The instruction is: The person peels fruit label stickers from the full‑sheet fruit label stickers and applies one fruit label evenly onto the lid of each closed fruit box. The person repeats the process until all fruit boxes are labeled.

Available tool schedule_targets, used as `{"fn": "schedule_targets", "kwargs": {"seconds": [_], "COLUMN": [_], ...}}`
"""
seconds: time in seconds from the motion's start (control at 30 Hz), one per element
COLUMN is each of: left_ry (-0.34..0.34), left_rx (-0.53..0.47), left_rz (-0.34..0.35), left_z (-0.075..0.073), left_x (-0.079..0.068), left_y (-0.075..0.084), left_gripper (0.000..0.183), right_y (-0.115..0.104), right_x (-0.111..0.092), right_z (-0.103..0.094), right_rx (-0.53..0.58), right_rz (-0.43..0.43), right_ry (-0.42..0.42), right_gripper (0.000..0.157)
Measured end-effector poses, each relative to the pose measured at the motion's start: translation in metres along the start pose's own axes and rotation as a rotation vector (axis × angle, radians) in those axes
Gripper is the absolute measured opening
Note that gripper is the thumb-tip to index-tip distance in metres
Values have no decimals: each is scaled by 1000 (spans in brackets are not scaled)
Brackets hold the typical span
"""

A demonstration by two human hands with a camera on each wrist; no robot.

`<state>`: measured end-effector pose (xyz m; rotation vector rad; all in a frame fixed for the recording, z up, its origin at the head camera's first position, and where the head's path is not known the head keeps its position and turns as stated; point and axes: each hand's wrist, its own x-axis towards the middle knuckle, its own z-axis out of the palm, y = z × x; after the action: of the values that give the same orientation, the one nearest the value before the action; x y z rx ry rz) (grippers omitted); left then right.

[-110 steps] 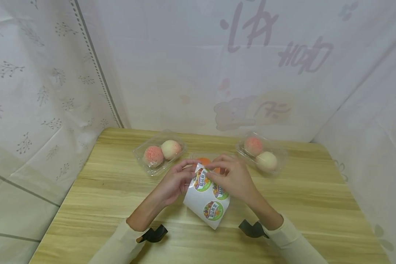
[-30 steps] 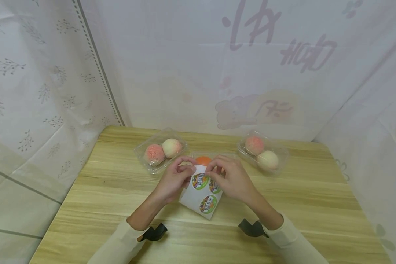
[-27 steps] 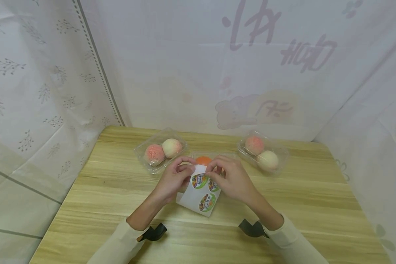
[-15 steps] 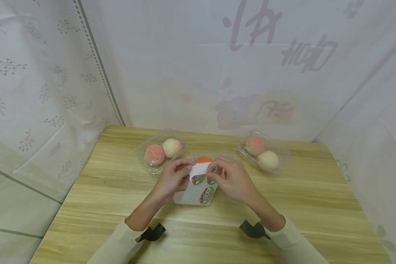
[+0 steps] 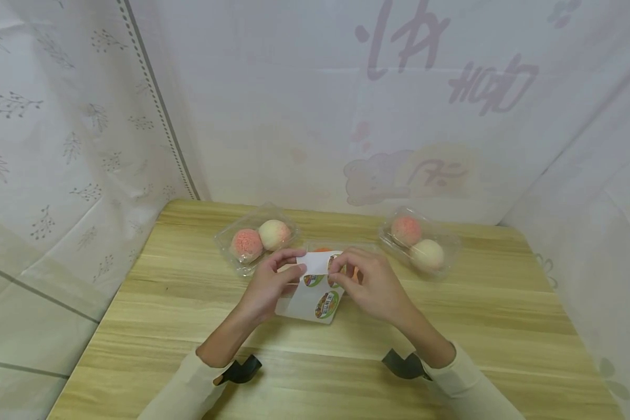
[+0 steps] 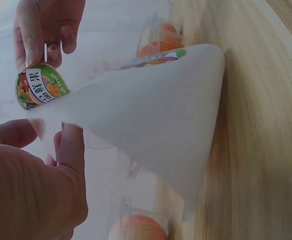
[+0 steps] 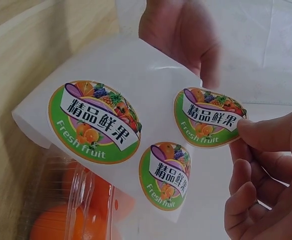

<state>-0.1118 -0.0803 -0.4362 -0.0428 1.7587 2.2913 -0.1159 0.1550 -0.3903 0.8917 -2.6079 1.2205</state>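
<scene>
My left hand (image 5: 268, 286) holds the top left edge of a white sticker sheet (image 5: 300, 303), its thumb on the near side. Round green "Fresh fruit" labels remain on the sheet, as the right wrist view shows with two of them. Thumb and finger of my right hand (image 5: 371, 283) pinch one round fruit sticker (image 7: 208, 117) by its right edge. That sticker stands up at the sheet's edge; whether its far side still clings there I cannot tell. In the left wrist view the sheet (image 6: 151, 110) curves, its lower end close to the wooden table.
Behind the sheet, partly hidden, lies a clear plastic box (image 7: 93, 200) with orange fruit. Clear boxes with two pink and cream peach-like balls each stand at back left (image 5: 247, 245) and back right (image 5: 426, 255). A pale curtain (image 5: 273, 116) hangs behind the wooden table (image 5: 478, 326).
A sticker has come up off the sheet's top with my right fingers. The sheet's top has shifted up and left with my left hand, and its lower end has risen.
</scene>
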Motion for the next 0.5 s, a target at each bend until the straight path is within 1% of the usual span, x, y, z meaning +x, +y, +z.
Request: {"fn": "schedule_targets", "kwargs": {"seconds": [0.07,0.17,0.3,0.4,0.5], "left_ry": [5,16,49,69,84], "left_rx": [-7,-10,-5,-10,-20], "left_rz": [-3,10,19,10,3], "left_z": [-2,-4,-8,-11,-14], "left_x": [-1,-2,-4,-5,-7], "left_y": [0,0,0,1,1], "left_gripper": [39,39,38,37,38], "right_y": [-1,-2,-2,-2,-2], "right_x": [0,-1,-1,-1,-2], "right_z": [-1,-2,-3,-3,-3], "right_rx": [0,1,-5,-6,0], "right_rz": [3,5,9,2,-12], "right_ry": [0,-4,-4,6,20], "right_gripper": [21,18,12,10,11]}}
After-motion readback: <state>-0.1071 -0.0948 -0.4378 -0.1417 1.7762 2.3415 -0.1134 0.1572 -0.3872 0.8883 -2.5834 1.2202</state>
